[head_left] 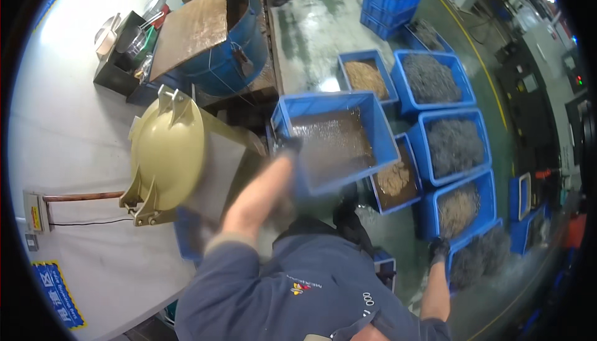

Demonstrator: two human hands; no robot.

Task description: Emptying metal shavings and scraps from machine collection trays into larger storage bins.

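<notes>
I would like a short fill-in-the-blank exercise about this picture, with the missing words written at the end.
1. The large tilted crate at the left hand is coloured ____.
2. Compared with the left hand, the right hand is ____ from that crate.
3. The pale domed cover is on the person's ____ side.

Missing words: blue; farther; left.

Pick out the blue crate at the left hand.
The central crate, shiny wet brown inside: the left hand meets its left edge. Crates to its right hold grey or tan material.
</notes>
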